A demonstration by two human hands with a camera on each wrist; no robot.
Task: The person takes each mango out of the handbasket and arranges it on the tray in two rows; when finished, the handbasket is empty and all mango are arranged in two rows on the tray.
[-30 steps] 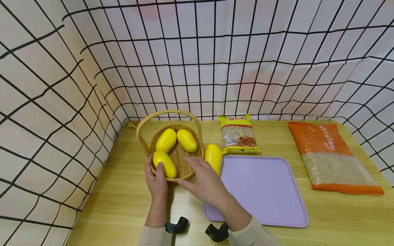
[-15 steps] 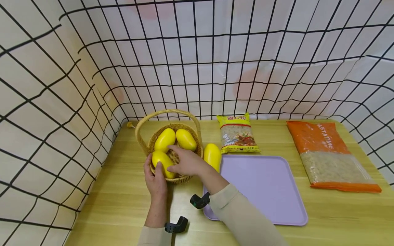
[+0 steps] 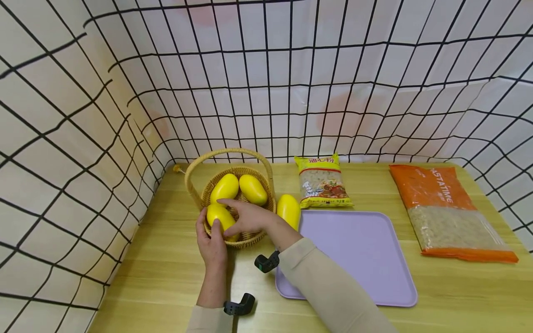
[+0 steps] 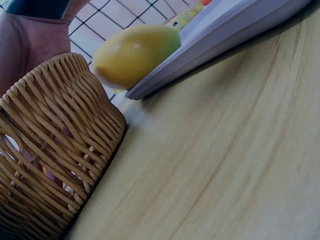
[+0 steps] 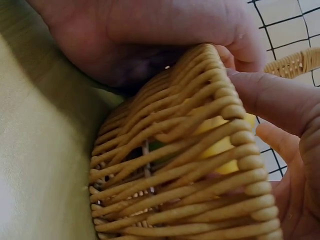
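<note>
A wicker basket (image 3: 248,241) with an arched handle stands on the table, holding three yellow mangoes. My left hand (image 3: 213,249) grips its near left rim, thumb over the edge and fingers along the outside. Inside, my right hand (image 3: 250,217) holds the nearest mango (image 3: 218,214) between thumb and fingers; its palm side is hidden in the head view. Behind it lie a second mango (image 3: 225,187) and a third mango (image 3: 253,189). In the right wrist view the woven wall of the basket (image 5: 190,150) covers most of the held fruit.
Another mango (image 3: 288,209) rests right of the basket, by the corner of a lilac tray (image 3: 354,254). Behind the tray is a small yellow pasta bag (image 3: 325,182); a larger orange pasta bag (image 3: 458,212) lies far right. Grid-patterned cloth walls enclose the table.
My right hand has moved left from above the basket's right side, down into it, and closed round the nearest mango. My left hand has stayed on the rim.
</note>
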